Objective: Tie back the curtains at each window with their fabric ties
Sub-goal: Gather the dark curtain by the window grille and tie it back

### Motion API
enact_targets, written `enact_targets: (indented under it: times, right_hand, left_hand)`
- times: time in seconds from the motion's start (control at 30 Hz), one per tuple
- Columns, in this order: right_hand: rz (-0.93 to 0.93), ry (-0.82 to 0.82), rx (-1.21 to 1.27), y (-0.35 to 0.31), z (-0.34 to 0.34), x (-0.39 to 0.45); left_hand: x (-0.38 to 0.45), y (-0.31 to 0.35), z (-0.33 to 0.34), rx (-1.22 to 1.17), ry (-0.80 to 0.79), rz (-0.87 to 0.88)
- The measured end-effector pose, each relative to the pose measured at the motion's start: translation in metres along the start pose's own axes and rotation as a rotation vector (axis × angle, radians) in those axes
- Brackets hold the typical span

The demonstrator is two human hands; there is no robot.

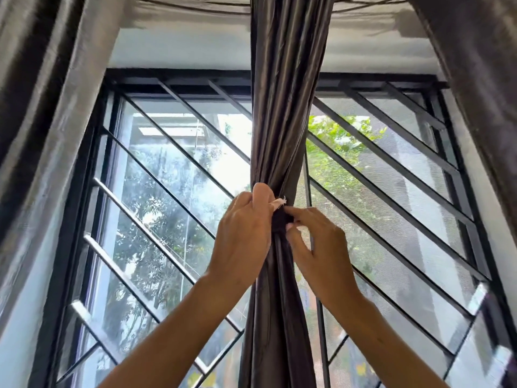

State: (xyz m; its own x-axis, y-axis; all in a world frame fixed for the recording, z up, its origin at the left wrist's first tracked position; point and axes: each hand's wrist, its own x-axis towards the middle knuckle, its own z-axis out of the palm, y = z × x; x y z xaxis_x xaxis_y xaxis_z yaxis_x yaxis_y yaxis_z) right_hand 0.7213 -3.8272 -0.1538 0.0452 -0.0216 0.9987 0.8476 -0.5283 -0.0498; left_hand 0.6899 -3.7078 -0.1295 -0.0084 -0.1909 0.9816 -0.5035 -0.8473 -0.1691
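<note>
Two hands, left hand (243, 233) and right hand (316, 245), pinch one tie (280, 222).

Backlit window (179, 175) glare — warped edges

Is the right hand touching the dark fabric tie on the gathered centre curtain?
Touching. The head view shows the right hand with fingertips pinching the dark fabric tie wrapped around the centre curtain; the left hand grips it from the other side.

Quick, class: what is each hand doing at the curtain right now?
Left hand: grips the gathered curtain, pinching the tie's pale end.
Right hand: pinches the dark fabric tie at the bunch.
</note>
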Motion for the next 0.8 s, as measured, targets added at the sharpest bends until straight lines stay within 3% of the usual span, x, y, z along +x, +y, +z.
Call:
enact_targets:
  times: [0.13,0.4,0.63,0.7,0.8]
  right_hand:
    - [0.033,-0.159,-0.108,0.004,0.0,-0.003]
    - [0.011,-0.126,-0.454,0.002,0.003,-0.007]
    - [-0.056,-0.36,-0.383,0.01,-0.009,-0.002]
    - [-0.091,-0.32,-0.37,0.015,-0.009,-0.001]
    - [-0.135,-0.136,-0.285,0.018,-0.011,-0.006]
  left_hand:
    - [-0.002,0.001,0.004,-0.008,-0.012,-0.059]
    - [-0.01,-0.001,0.013,0.103,-0.028,-0.085]
    - [-0.009,-0.005,0.011,0.114,-0.05,-0.103]
    - [-0.007,-0.005,0.012,0.054,-0.023,-0.121]
    - [-0.004,-0.007,0.013,-0.014,0.011,-0.145]
